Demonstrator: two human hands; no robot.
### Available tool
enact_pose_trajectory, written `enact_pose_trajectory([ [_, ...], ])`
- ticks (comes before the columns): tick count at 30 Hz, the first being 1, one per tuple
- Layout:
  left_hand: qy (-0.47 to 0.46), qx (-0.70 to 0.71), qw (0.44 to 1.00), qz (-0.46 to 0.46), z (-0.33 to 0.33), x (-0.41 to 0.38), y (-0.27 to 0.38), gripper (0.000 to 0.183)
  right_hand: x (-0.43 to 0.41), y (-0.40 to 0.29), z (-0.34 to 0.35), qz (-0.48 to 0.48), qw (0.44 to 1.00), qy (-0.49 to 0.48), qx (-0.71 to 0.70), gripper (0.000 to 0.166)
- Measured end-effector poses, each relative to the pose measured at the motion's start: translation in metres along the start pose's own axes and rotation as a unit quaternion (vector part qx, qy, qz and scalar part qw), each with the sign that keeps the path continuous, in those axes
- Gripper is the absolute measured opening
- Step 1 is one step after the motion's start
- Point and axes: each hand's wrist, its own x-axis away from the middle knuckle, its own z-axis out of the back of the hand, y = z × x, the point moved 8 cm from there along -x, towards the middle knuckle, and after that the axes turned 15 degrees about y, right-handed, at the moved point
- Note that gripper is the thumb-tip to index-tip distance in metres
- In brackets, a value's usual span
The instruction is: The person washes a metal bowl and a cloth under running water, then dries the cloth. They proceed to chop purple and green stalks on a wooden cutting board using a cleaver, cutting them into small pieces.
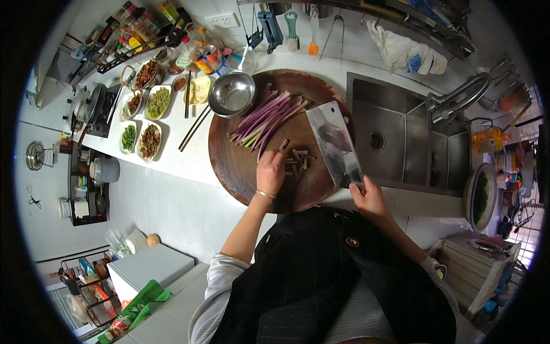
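Note:
My left hand [271, 168] is over the round wooden chopping board [240, 172], its fingers closed, with a short purple stem piece [284, 144] showing at the fingertips. Just beyond it lies a bundle of long purple and green vegetable stems [270, 116]. Several short cut stem pieces [299, 162] are scattered to the right of that hand. My right hand [368, 195] grips the handle of a broad cleaver [335, 139] at the board's right side. The cleaver's blade points away from me, apart from the stems. My fingers hide most of its handle.
A steel bowl [232, 93] overlaps the board's far left edge, with chopsticks [194, 129] beside it. Dishes of chopped food, such as the chopped greens [128, 137], stand farther left. The steel sink [386, 129] and faucet [464, 101] are at right. Utensils hang behind, including tongs [337, 32].

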Motion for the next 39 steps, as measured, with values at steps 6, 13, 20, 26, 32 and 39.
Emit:
enact_pose_trajectory([
  [6, -0.044, -0.175, 0.984, 0.0, -0.04, -0.078, -0.04, 0.032, 0.007, 0.009, 0.012, -0.037, 0.999, 0.035, -0.013, 0.024],
  [13, -0.039, -0.181, 0.981, -0.051, -0.059, -0.076, -0.059, 0.026, 0.017, 0.029, 0.025, -0.086, 0.994, 0.055, -0.045, 0.039],
  [20, -0.016, -0.126, 0.99, -0.066, -0.065, -0.067, -0.054, 0.014, 0.018, 0.033, 0.028, -0.081, 0.995, 0.049, -0.017, 0.04],
  [26, -0.051, -0.089, 0.994, -0.026, -0.07, -0.065, -0.056, 0.018, 0.015, 0.017, 0.028, -0.072, 0.996, 0.051, -0.006, 0.032],
  [32, -0.019, -0.066, 0.997, -0.046, -0.067, -0.063, -0.042, 0.019, 0.013, 0.024, 0.029, -0.06, 0.996, 0.059, 0.001, 0.028],
  [39, -0.087, -0.129, 0.985, -0.079, -0.085, -0.059, -0.042, 0.03, 0.015, 0.022, 0.032, -0.076, 0.996, 0.044, 0.009, 0.027],
])
